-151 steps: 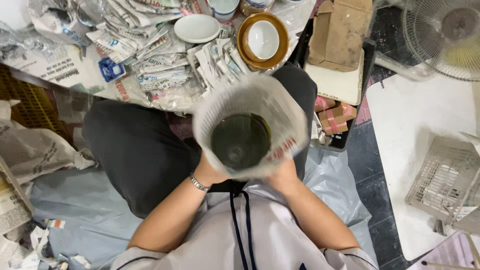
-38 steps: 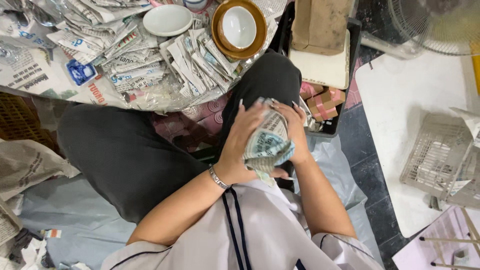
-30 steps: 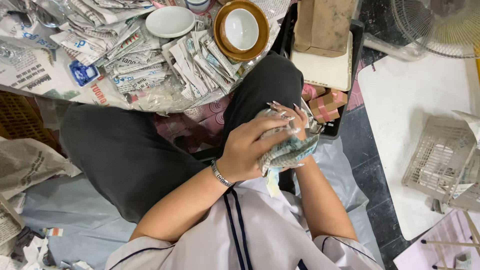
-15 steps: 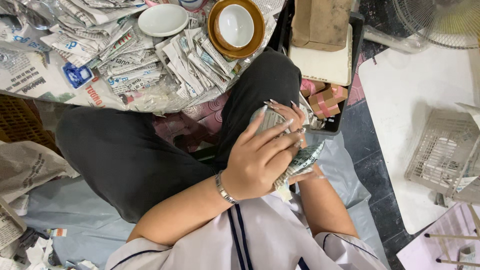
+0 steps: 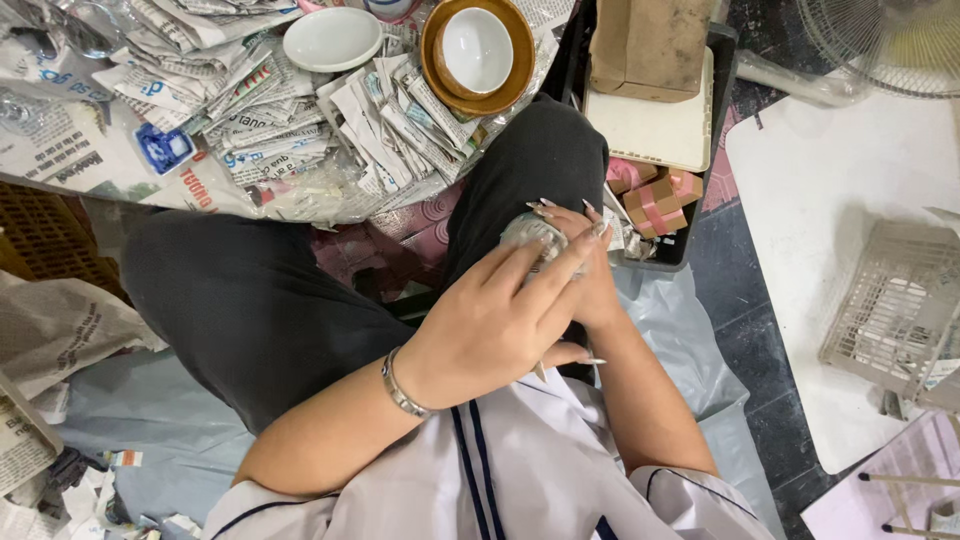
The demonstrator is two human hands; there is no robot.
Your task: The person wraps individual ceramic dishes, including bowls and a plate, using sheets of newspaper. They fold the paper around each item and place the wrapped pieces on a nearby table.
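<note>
1. Dark floor tiles and a grey plastic sheet are seen below the seated person's dark trousers; crumpled newspaper lies at far left of the lap.
2. Left of the paper-wrapped bundle and beyond the knees, a heap of folded newspaper strips is spread, apparently kept within reach as wrapping stock; a white saucer rests on it.
3. Just beyond the bundle, a white bowl inside a brown-rimmed bowl stands on the papers.
4. The bundle is held over the right thigh, mostly covered, so its long axis and heading cannot be told; only a rounded grey end shows, toward the knee.
5. The left hand is laid across it with fingers spread and pressed down; the right hand is cupped beneath, seemingly to keep the paper tight.
6. Right of the bundle, small pink-taped boxes sit in a black tray; farther right, a white wire basket.
</note>
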